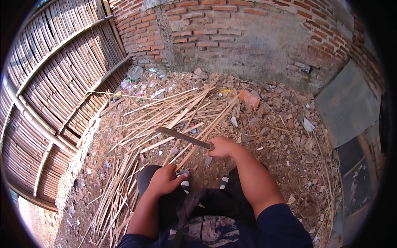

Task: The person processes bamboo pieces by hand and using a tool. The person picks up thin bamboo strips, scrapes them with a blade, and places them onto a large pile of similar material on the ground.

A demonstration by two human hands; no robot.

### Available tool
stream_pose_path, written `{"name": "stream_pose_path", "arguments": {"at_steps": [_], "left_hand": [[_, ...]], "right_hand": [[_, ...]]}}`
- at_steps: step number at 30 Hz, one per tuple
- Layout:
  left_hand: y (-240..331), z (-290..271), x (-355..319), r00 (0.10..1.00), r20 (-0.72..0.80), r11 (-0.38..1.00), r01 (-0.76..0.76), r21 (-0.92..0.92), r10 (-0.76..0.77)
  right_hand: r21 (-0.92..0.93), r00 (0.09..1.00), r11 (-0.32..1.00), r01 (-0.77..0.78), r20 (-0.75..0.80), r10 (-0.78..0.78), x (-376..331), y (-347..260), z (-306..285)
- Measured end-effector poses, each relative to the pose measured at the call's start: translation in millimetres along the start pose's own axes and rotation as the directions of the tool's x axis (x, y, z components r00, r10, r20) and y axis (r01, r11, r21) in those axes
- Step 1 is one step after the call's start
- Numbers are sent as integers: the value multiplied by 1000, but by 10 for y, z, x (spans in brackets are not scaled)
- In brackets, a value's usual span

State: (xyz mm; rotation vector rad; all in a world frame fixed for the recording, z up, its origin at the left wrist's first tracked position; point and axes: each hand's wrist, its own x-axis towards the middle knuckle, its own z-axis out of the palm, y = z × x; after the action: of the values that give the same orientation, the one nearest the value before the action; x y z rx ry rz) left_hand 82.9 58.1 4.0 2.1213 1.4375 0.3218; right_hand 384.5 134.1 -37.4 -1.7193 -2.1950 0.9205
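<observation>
In my right hand (pixel 221 147), closed round its handle, is a machete (pixel 182 136) with a long dark blade. The blade points left and slightly away from me, crossing above a bamboo strip (pixel 188 157). My left hand (pixel 164 180) rests by my left knee, its fingers curled round the near end of that strip. From there the strip slants away to the right along the ground. Many pale split bamboo strips (pixel 165 120) lie in a loose pile ahead of me, and more of them (pixel 120 182) spread down my left side.
A bamboo fence (pixel 62 82) stands on the left, a worn brick wall (pixel 231 41) at the back. Rubble covers the ground, with an orange brick piece (pixel 249 99) and plastic litter (pixel 135 72). Grey sheets (pixel 351 105) lean at the right. My sandalled feet (pixel 223 181) are below.
</observation>
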Motion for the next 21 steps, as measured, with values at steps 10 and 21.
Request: {"name": "stream_pose_path", "arguments": {"at_steps": [10, 21], "left_hand": [[10, -17, 15, 1000, -10, 1000, -7, 3, 7], [9, -4, 12, 1000, -6, 1000, -8, 8, 8]], "right_hand": [[156, 985, 985, -75, -140, 97, 46, 240, -55], [127, 981, 988, -83, -166, 104, 57, 243, -33]]}}
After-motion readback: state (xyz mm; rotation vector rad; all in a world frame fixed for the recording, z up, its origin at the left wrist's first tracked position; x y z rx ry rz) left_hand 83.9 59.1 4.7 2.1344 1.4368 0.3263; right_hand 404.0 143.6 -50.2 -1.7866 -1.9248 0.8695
